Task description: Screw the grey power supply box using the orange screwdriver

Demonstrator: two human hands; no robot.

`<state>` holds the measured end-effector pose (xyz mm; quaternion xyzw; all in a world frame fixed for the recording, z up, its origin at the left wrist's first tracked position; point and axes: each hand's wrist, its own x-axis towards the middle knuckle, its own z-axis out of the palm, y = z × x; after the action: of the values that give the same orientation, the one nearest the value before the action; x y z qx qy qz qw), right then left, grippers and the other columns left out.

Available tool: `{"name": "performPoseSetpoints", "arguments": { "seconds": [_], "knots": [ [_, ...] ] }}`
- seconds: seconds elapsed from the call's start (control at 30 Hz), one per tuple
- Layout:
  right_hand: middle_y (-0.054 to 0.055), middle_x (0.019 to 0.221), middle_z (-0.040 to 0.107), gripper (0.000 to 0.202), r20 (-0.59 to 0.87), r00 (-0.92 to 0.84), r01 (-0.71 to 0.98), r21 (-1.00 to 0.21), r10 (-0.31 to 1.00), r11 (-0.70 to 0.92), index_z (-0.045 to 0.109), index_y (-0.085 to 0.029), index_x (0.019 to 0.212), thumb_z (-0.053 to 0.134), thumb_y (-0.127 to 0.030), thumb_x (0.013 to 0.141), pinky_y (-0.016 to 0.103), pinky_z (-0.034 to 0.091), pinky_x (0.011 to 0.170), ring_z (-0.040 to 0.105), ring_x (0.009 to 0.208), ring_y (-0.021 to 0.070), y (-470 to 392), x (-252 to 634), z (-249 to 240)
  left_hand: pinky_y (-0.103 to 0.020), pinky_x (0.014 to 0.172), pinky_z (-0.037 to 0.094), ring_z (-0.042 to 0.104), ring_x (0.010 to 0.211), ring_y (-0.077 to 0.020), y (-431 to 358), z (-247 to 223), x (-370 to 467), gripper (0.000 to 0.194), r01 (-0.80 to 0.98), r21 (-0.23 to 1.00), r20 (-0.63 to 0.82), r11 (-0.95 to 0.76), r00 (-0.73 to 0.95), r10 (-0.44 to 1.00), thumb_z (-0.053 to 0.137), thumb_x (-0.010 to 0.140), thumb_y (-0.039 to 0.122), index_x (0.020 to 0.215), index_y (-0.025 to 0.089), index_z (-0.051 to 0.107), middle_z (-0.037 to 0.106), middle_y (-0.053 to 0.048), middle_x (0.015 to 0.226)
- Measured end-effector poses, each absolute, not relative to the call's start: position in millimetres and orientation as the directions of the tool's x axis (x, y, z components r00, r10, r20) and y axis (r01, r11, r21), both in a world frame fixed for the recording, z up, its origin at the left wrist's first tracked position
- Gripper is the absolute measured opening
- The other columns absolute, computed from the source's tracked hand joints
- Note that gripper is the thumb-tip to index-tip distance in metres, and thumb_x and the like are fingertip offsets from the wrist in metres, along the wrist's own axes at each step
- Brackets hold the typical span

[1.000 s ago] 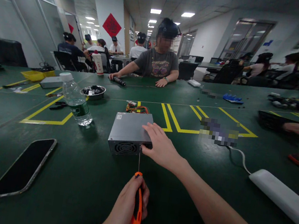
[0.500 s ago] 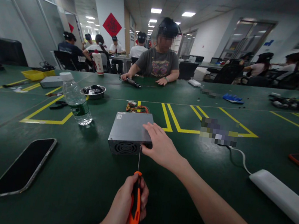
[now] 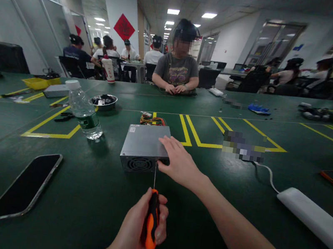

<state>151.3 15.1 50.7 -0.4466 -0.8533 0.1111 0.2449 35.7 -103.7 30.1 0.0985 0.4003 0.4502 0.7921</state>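
A grey metal computer power supply [image 3: 145, 140] sits on the green table, its fan grille [image 3: 139, 164] towards me and its bundled cables [image 3: 153, 120] at the back. My left hand [image 3: 141, 221] is closed round the orange and black handle of a screwdriver [image 3: 152, 227]. The thin shaft points away from me, its tip at the front face of the power supply near my right thumb; the exact contact point is too small to make out. My right hand [image 3: 178, 160] grips the right side of the power supply, fingers on top and thumb at the front edge.
A water bottle [image 3: 84, 113] and a metal bowl of small parts [image 3: 104, 102] stand left of the power supply. Nearer lies a phone [image 3: 25, 186]. On the right are a white power strip [image 3: 312, 219] and its cable. Across the table sits a person [image 3: 178, 67].
My left fingers have shifted and loosened slightly round the screwdriver handle, which has turned a little. My right hand stays put. The person opposite has let go of a dark tool and brought both hands together.
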Motion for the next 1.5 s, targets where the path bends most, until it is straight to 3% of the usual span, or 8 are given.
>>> {"name": "performPoseSetpoints", "arguments": {
  "seconds": [0.13, 0.37, 0.53, 0.67, 0.97, 1.07, 1.3, 1.5],
  "knots": [
    [0.013, 0.137, 0.036, 0.062, 0.315, -0.483, 0.723, -0.383, 0.817, 0.575, 0.035, -0.014, 0.132, 0.055, -0.029, 0.075, 0.046, 0.028, 0.101, 0.023, 0.13, 0.0282, 14, 151, 51, -0.018, 0.038, 0.026, 0.038, 0.033, -0.0044, -102, 38, 34, 0.035, -0.65, 0.472, -0.589, 0.596, 0.271, 0.761, 0.026, 0.092, 0.033, 0.081, 0.011, 0.051, 0.049, 0.001, 0.053],
    [0.013, 0.137, 0.036, 0.062, 0.306, -0.49, 0.738, -0.352, 0.816, 0.575, 0.034, -0.015, 0.132, 0.054, -0.029, 0.076, 0.045, 0.03, 0.101, 0.023, 0.13, 0.0278, 14, 151, 53, -0.019, 0.044, 0.036, 0.047, 0.042, -0.007, -105, 37, 32, 0.024, -0.623, 0.524, -0.582, 0.58, 0.235, 0.778, 0.039, 0.089, 0.032, 0.075, 0.014, 0.047, 0.047, 0.003, 0.055],
    [0.014, 0.137, 0.036, 0.061, 0.301, -0.492, 0.744, -0.342, 0.817, 0.574, 0.034, -0.014, 0.131, 0.054, -0.029, 0.076, 0.045, 0.03, 0.1, 0.023, 0.13, 0.0278, 13, 150, 53, -0.015, 0.035, 0.023, 0.034, 0.034, -0.0028, -102, 36, 32, 0.027, -0.635, 0.51, -0.544, 0.58, 0.284, 0.789, 0.037, 0.09, 0.036, 0.075, 0.015, 0.046, 0.044, 0.005, 0.054],
    [0.014, 0.137, 0.036, 0.061, 0.298, -0.489, 0.747, -0.342, 0.82, 0.57, 0.034, -0.014, 0.131, 0.054, -0.029, 0.076, 0.045, 0.03, 0.1, 0.023, 0.13, 0.0278, 13, 150, 53, -0.018, 0.038, 0.029, 0.039, 0.039, -0.0048, -101, 38, 32, 0.038, -0.643, 0.452, -0.597, 0.618, 0.297, 0.745, 0.026, 0.092, 0.035, 0.084, 0.01, 0.052, 0.048, 0.001, 0.058],
    [0.014, 0.137, 0.036, 0.061, 0.294, -0.487, 0.751, -0.339, 0.822, 0.566, 0.034, -0.015, 0.132, 0.054, -0.029, 0.075, 0.045, 0.029, 0.101, 0.024, 0.13, 0.0272, 13, 149, 55, -0.023, 0.053, 0.042, 0.053, 0.055, -0.0088, -104, 24, 35, 0.016, -0.64, 0.472, -0.584, 0.606, 0.288, 0.759, 0.045, 0.087, 0.032, 0.082, 0.017, 0.046, 0.054, 0.001, 0.069],
    [0.014, 0.137, 0.036, 0.061, 0.294, -0.488, 0.753, -0.334, 0.822, 0.567, 0.034, -0.013, 0.131, 0.054, -0.028, 0.075, 0.044, 0.029, 0.101, 0.023, 0.13, 0.027, 13, 148, 55, -0.019, 0.044, 0.034, 0.045, 0.045, -0.0054, -103, 23, 35, 0.016, -0.625, 0.505, -0.536, 0.595, 0.312, 0.784, 0.046, 0.087, 0.033, 0.081, 0.019, 0.043, 0.055, 0.003, 0.068],
    [0.013, 0.138, 0.035, 0.061, 0.288, -0.489, 0.756, -0.331, 0.823, 0.565, 0.034, -0.015, 0.132, 0.053, -0.029, 0.076, 0.044, 0.03, 0.101, 0.024, 0.13, 0.0276, 12, 149, 57, -0.02, 0.044, 0.032, 0.042, 0.043, -0.0056, -101, 38, 36, 0.031, -0.653, 0.414, -0.6, 0.634, 0.328, 0.73, 0.025, 0.092, 0.029, 0.088, 0.01, 0.05, 0.053, -0.001, 0.063],
    [0.014, 0.138, 0.036, 0.062, 0.289, -0.491, 0.76, -0.32, 0.822, 0.566, 0.033, -0.013, 0.132, 0.053, -0.03, 0.076, 0.043, 0.03, 0.101, 0.023, 0.13, 0.0274, 12, 149, 55, -0.024, 0.054, 0.041, 0.049, 0.052, -0.0076, -101, 28, 36, 0.015, -0.621, 0.467, -0.605, 0.63, 0.294, 0.739, 0.043, 0.088, 0.031, 0.084, 0.017, 0.045, 0.052, 0.002, 0.066]
  ]
}}
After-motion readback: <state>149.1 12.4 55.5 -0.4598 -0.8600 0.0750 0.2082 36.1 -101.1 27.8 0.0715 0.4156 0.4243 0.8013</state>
